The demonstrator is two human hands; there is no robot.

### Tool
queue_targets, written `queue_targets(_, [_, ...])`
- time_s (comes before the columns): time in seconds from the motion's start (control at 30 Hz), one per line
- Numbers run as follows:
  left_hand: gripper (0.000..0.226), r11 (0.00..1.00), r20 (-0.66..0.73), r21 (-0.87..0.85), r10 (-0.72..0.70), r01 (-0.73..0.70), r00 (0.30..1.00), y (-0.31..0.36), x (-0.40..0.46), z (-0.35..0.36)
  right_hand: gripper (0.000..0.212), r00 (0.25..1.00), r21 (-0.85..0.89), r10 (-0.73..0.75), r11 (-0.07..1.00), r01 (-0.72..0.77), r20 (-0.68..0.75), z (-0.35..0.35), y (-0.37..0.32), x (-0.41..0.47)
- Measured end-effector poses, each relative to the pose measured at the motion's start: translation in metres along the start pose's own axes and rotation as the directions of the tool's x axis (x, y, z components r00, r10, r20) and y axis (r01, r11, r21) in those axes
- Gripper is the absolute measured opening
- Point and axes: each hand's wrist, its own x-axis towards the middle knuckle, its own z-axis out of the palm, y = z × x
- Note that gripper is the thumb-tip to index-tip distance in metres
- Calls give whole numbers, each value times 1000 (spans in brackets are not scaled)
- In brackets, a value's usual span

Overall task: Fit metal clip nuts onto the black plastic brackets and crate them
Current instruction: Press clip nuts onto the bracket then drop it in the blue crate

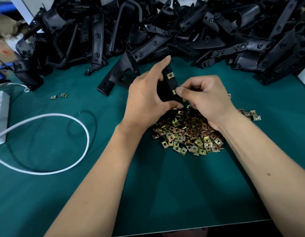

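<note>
Green desk [191, 194] carries a big heap of black plastic brackets [165, 31] along its far edge and a pile of brassy clip nuts [187, 132] beneath your hands. Your left hand [145, 98] grips 1 bracket [167, 89], long axis running away from you, 1 fitted nut [170, 75] near its far end. Your right hand [204, 98] pinches a second nut [174, 92] onto its edge.
</note>
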Motion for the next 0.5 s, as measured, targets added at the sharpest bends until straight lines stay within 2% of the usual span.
queue_targets(0.13, [116,998,44,52,-29,26,999,-2,0,2,9,995,-315,-94,944,96,21,-5,-5,0])
queue_targets(0.23, [116,999,55,19,-50,49,997,-3,-1,4,13,989,-442,-145,890,117,-31,-5,-9,0])
queue_targets(0.33, [119,999,61,9,-45,45,997,-1,-2,7,19,978,-327,-158,939,107,-135,2,-13,-3])
queue_targets(0.5, [123,997,44,-46,-64,66,997,3,-4,10,25,981,-236,-154,964,123,-121,6,-15,-4])
